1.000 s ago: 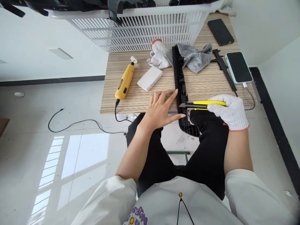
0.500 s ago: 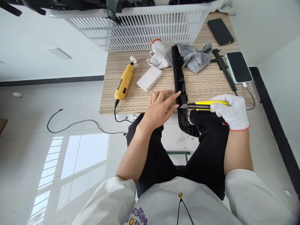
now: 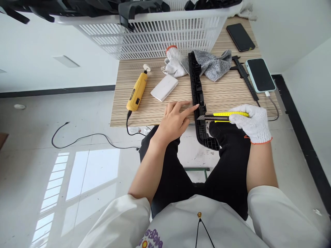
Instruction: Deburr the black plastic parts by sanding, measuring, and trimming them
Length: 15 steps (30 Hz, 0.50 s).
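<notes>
A long black plastic part [image 3: 196,89] with a ribbed inner side lies across the table's front edge, its curved lower end jutting out above my knees. My bare left hand [image 3: 174,119] is beside it, fingers stretched out and apart, with the index fingertip resting on the part. In a white knit glove, my right hand [image 3: 250,120] grips a yellow utility knife [image 3: 223,114]. The extended blade points left and reaches over the part, just below my index finger; whether it touches the plastic I cannot tell.
Across the table [image 3: 121,93] lie a yellow rotary tool [image 3: 137,91], a white box [image 3: 164,88], a glove [image 3: 176,63], a grey cloth [image 3: 216,65], calipers [image 3: 245,77], a black phone [image 3: 240,37] and a plugged-in phone [image 3: 260,75]. Behind them stands a white basket [image 3: 160,38] with black parts.
My left thumb has drawn back from the part's edge, while the index finger stays on it. The knife and right hand have shifted slightly left along with the whole view.
</notes>
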Each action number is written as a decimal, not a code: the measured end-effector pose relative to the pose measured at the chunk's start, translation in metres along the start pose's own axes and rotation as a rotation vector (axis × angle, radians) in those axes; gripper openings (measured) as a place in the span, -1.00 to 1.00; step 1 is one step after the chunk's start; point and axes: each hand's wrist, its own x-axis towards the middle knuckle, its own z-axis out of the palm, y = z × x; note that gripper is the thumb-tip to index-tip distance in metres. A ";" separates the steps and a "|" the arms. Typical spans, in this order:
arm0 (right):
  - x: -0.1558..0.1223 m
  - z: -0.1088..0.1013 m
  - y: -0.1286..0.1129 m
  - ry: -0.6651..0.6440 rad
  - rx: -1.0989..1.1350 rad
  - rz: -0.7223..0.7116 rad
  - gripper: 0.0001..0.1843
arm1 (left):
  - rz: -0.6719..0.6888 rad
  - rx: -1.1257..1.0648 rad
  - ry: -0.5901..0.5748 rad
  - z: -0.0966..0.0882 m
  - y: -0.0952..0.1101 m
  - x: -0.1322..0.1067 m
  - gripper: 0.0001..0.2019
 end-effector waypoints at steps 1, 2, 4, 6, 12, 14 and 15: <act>0.000 0.000 -0.001 0.012 -0.002 0.019 -0.67 | 0.011 -0.009 -0.003 0.000 -0.001 0.000 -0.44; 0.000 0.000 -0.003 0.034 0.001 0.037 -0.69 | 0.029 -0.020 -0.006 -0.001 -0.001 0.000 -0.45; 0.001 0.000 -0.006 0.051 0.014 0.060 -0.71 | 0.063 -0.042 -0.014 -0.003 -0.002 -0.001 -0.48; 0.001 -0.001 -0.008 0.012 0.014 0.071 -0.72 | 0.081 -0.058 -0.026 -0.005 -0.002 -0.001 -0.51; 0.001 -0.002 -0.011 -0.006 -0.020 0.062 -0.73 | 0.018 -0.028 0.006 -0.002 0.000 -0.001 -0.46; 0.001 -0.002 -0.011 -0.023 -0.033 0.066 -0.73 | 0.014 -0.036 0.011 -0.002 -0.001 -0.001 -0.46; 0.001 -0.002 -0.011 -0.018 -0.032 0.067 -0.73 | 0.021 -0.048 0.009 -0.003 -0.002 -0.001 -0.47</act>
